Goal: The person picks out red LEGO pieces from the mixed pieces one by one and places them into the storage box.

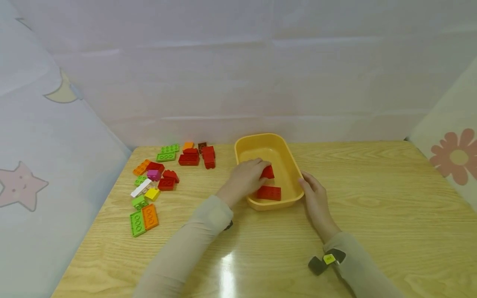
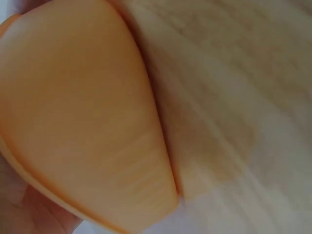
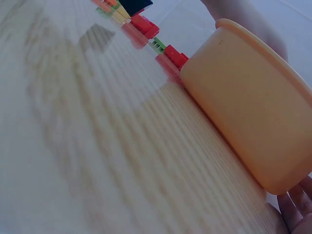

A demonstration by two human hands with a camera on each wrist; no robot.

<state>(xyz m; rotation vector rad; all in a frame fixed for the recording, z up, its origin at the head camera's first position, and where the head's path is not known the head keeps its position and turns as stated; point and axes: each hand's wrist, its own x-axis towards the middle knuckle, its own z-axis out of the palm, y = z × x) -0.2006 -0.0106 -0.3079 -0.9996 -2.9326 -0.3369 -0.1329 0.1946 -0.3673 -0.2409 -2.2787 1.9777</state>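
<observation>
Yellow tub [image 1: 285, 173] upright — red brick [image 1: 270, 193] lying inside; second red brick [image 1: 268, 172] — held by left hand [image 1: 246, 177].

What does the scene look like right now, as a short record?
Tub: yellow, on the wooden table
Left hand: reaching into the tub, holding a red brick
Right hand: holding the tub's right side
Second red brick: in the tub's near end
Loose bricks: mixed colours, on the table left of the tub

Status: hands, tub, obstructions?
Left hand gripping red brick inside yellow tub. Right hand holding tub's side. Second red brick lies in tub; no obstruction visible.
</observation>
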